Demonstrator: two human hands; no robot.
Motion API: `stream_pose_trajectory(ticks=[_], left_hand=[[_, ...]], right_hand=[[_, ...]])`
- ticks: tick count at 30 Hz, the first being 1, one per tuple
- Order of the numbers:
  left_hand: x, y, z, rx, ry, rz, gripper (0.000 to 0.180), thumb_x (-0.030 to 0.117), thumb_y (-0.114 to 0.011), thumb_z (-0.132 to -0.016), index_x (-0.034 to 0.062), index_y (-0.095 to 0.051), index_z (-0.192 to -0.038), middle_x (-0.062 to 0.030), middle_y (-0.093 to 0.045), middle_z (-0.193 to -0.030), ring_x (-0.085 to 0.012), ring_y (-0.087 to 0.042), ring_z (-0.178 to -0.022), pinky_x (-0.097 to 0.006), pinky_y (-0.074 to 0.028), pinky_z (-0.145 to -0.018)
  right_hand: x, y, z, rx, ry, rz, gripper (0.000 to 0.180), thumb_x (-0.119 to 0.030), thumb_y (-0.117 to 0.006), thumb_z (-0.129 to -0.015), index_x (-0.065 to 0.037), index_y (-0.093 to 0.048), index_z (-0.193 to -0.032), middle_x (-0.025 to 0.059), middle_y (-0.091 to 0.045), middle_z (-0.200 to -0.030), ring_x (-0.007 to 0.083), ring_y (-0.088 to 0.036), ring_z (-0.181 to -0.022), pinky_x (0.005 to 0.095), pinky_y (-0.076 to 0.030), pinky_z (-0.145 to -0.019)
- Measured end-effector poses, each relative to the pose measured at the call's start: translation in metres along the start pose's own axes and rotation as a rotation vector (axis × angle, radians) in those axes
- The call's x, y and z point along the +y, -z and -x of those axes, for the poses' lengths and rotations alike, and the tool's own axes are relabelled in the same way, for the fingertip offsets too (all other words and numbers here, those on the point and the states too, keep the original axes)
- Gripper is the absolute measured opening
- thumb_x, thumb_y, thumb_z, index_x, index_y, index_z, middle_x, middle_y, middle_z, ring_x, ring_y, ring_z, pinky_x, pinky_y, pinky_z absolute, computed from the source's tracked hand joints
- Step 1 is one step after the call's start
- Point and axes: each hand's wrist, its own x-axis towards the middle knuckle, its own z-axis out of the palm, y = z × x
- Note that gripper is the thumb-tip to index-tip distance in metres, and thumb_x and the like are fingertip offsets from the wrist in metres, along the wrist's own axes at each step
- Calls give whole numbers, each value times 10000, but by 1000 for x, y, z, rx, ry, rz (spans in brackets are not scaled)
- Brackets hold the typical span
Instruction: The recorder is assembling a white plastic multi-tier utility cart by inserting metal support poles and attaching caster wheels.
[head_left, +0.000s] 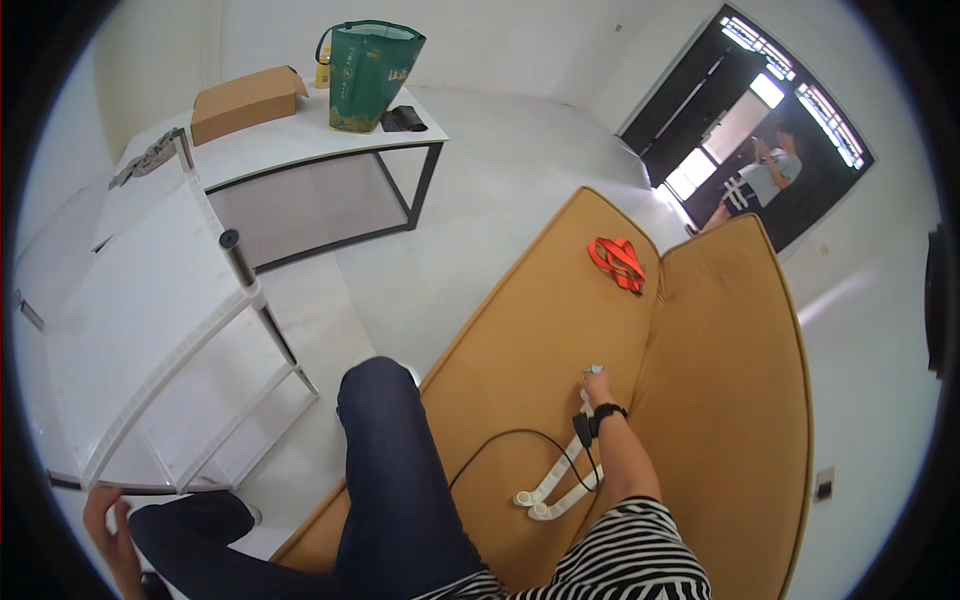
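Right hand rests on the seat of the sofa, arm stretched out behind the person, a black band at the wrist. Its fingers are closed round a small white object; what the object is cannot be told at this size. Just near of the wrist lie two white rods, long and slim with rounded ends, side by side on the cushion. A thin black cable loops across the seat beside them.

Left hand is low at the near left edge, fingers curled loosely beside the near corner of the white shelf unit; whether it grips anything cannot be told.

The sofa is mustard yellow, smooth fabric, with curved piped edges. An orange strap lies bunched at its far end. The shelf unit is flat white panels on thin posts, tilted. On the far table, white-topped with a black frame, stand a cardboard box and a glossy green bag.
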Motion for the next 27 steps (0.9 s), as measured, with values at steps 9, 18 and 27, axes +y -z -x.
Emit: stream_pose_trajectory(ticks=[9, 18, 27], left_hand=[[142, -74, -78, -314, -447, 455, 124, 24, -645, -780, -1, -622, -899, -121, -609, -810, -274, -585, -764, -326, -440, -720], [31, -49, 14, -277, -262, 263, 151, 39, -666, -743, 28, -627, -888, -105, -615, -812, -283, -590, -804, -352, -436, -747], [70, -39, -11, -578, -119, 833, 70, 36, -603, -811, -21, -624, -845, -69, -626, -741, -150, -587, -649, -252, -448, -612]], right_hand=[[-137, 74, 56, -742, -618, -933, 144, -159, -483, -916, -28, -525, -875, 83, -567, -756, 187, -574, -668, 257, -473, -509], [-332, 79, 192, -1227, -501, -1040, 158, -91, -575, -888, 31, -528, -977, 111, -564, -890, 187, -558, -781, 245, -475, -595], [-487, 55, 291, -1382, 96, -1010, 291, -32, -622, -805, 24, -532, -1075, 101, -573, -981, 173, -552, -902, 284, -455, -710]])
